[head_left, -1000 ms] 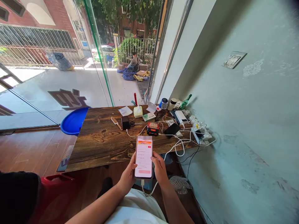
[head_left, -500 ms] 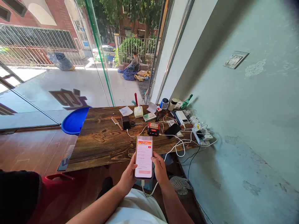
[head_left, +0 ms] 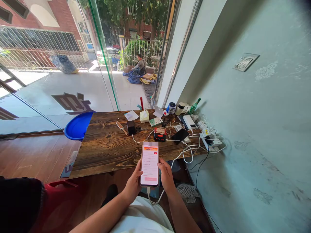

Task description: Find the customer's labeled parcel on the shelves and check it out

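A lit smartphone (head_left: 150, 165) is held upright in front of me, just off the table's near edge. Its screen shows a mostly white page with an orange banner on top and a pink bar low down. My left hand (head_left: 133, 181) wraps the phone's left side, thumb at the screen's edge. Along the right side my right hand (head_left: 166, 173) grips it, with the thumb at the edge of the glass. A white charging cable (head_left: 148, 191) is plugged into the phone's bottom end and loops up past my right wrist.
The wooden table (head_left: 104, 152) carries a red-and-black battery pack (head_left: 159, 134), a dark phone (head_left: 180, 136), a knife (head_left: 121, 128), scissors (head_left: 139, 129), a tissue pack (head_left: 144, 116), a green bottle (head_left: 194, 106) and tangled cables. A blue basin (head_left: 75, 127) stands left; a person (head_left: 140, 65) sits outside.
My hands and the phone keep almost the same place. The text on the screen looks slightly different; otherwise the view has barely shifted.
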A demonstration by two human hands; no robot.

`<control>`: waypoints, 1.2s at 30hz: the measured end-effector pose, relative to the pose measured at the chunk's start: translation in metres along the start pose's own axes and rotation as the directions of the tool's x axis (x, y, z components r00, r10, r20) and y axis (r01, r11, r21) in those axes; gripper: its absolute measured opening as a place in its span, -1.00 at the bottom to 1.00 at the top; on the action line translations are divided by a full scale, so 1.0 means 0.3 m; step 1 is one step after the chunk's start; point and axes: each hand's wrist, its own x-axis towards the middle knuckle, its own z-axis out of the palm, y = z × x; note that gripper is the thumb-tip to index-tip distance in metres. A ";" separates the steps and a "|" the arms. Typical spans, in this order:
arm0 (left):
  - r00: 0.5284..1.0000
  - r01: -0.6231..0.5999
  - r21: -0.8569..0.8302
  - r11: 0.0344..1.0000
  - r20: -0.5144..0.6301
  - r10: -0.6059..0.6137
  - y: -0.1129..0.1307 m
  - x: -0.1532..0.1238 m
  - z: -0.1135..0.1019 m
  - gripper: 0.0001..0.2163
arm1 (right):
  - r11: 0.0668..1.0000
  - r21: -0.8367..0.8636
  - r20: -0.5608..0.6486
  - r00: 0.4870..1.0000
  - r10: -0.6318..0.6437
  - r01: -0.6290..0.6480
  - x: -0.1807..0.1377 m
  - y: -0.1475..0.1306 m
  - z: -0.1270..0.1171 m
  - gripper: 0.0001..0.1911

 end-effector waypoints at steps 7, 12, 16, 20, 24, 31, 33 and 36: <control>1.000 -0.002 0.000 1.000 0.007 0.002 -0.003 0.001 -0.009 -0.28 | 0.999 -0.031 0.036 0.999 -0.021 0.022 0.000 0.014 -0.006 -0.73; 1.000 -0.012 0.010 1.000 0.012 0.012 -0.013 0.008 -0.022 -0.28 | 0.997 -0.073 0.038 0.999 -0.038 0.041 -0.002 0.019 -0.010 -0.75; 1.000 0.002 0.014 1.000 0.014 -0.002 -0.008 0.004 -0.015 -0.29 | 0.994 -0.102 0.030 0.999 -0.042 0.045 0.000 0.022 -0.012 -0.75; 1.000 -0.001 0.003 1.000 0.012 0.001 -0.004 0.000 -0.009 -0.29 | 0.993 -0.105 0.030 0.999 -0.046 0.049 0.000 0.022 -0.011 -0.75; 1.000 0.001 0.007 1.000 -0.005 -0.001 -0.007 0.005 -0.010 -0.28 | 0.995 -0.089 0.019 0.999 -0.043 0.044 -0.003 0.014 -0.010 -0.74; 1.000 -0.008 -0.001 1.000 -0.009 0.008 -0.016 0.012 -0.020 -0.30 | 0.994 -0.095 0.022 0.999 -0.048 0.050 -0.003 0.007 -0.011 -0.74; 1.000 -0.014 -0.008 1.000 0.004 0.014 -0.017 0.016 -0.024 -0.31 | 0.994 -0.097 0.023 0.998 -0.057 0.059 -0.001 0.005 -0.011 -0.75; 0.999 -0.025 -0.010 1.000 0.029 0.026 -0.017 0.024 -0.031 -0.32 | 0.994 -0.092 0.021 0.998 -0.057 0.059 0.002 0.002 -0.009 -0.75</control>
